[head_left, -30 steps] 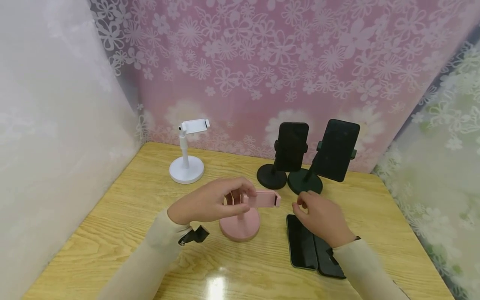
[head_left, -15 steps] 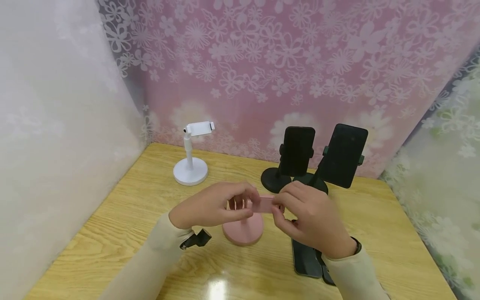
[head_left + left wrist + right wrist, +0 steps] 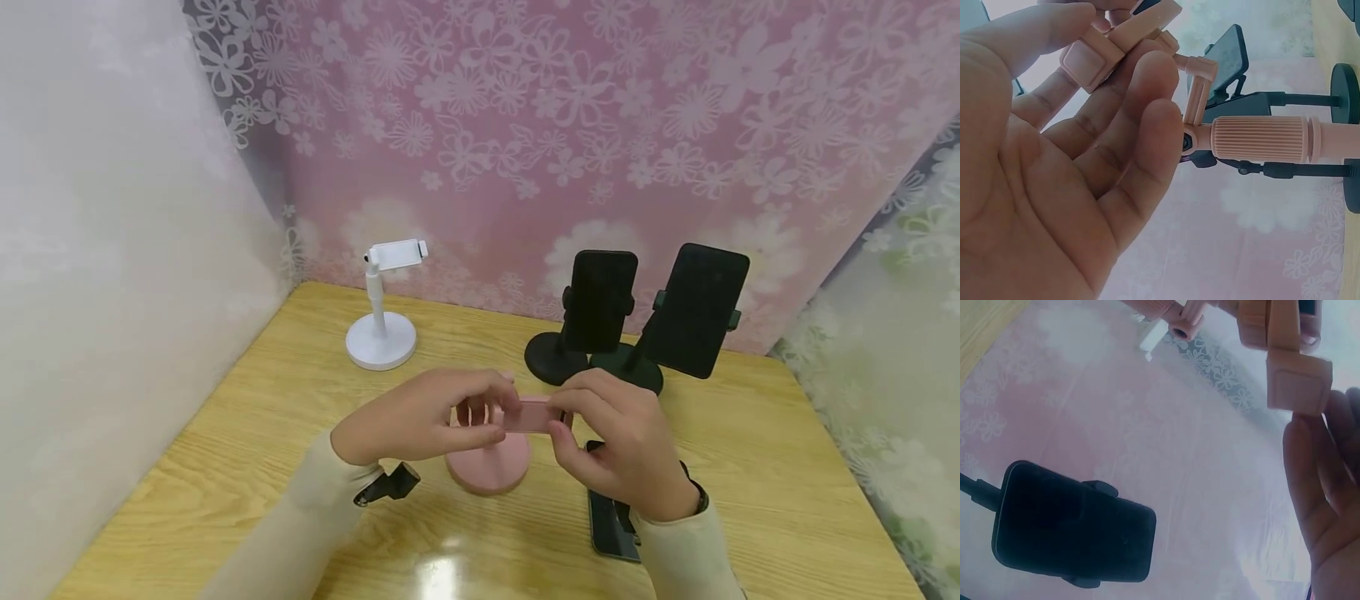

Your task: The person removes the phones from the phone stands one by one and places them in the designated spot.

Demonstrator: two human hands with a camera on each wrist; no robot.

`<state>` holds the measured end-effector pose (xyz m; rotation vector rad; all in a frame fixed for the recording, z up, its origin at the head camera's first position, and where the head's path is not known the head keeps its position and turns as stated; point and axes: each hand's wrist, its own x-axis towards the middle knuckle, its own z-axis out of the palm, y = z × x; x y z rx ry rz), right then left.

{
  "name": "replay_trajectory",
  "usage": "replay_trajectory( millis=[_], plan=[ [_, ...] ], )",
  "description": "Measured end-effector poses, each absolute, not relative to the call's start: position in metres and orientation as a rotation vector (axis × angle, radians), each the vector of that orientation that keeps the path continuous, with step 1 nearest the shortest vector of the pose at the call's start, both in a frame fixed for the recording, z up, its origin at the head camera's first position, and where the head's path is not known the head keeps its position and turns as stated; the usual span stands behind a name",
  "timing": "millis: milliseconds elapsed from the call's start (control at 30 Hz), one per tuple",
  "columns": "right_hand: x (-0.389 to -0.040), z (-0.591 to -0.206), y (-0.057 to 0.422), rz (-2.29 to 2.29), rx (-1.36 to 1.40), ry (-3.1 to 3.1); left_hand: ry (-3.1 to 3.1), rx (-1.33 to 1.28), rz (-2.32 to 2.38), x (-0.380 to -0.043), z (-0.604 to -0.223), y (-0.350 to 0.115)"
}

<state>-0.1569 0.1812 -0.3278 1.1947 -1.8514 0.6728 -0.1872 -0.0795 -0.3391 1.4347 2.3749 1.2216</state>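
Note:
A pink phone stand (image 3: pixel 487 471) stands upright on its round base in front of me, its clamp turned sideways. My left hand (image 3: pixel 435 414) holds the clamp's left end between thumb and fingers. At the other end, my right hand (image 3: pixel 624 442) pinches the clamp (image 3: pixel 529 415) with thumb and fingertips. The left wrist view shows the square clamp end (image 3: pixel 1087 60) between thumb and fingers, with the ribbed pink pole (image 3: pixel 1260 139) beyond. In the right wrist view the fingers (image 3: pixel 1304 469) meet the clamp's near end (image 3: pixel 1299 386). No phone sits in this clamp.
A white phone stand (image 3: pixel 381 342) without a phone is at the back left. Back right, a black stand (image 3: pixel 553 360) and a dark green stand (image 3: pixel 628 367) each hold a phone. A dark phone (image 3: pixel 609 527) lies flat under my right wrist, partly hidden.
My right hand has moved left from over the flat phones and taken hold of the clamp's right end. The left hand has kept its hold, and the view has shifted slightly.

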Motion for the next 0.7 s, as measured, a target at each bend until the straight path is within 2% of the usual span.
replay_trajectory(
  millis=[700],
  plan=[
    [-0.1563,-0.3318,0.1787,0.666,1.087,-1.915,2.46,1.404,1.165,-0.1825,-0.3346,-0.0802]
  ],
)
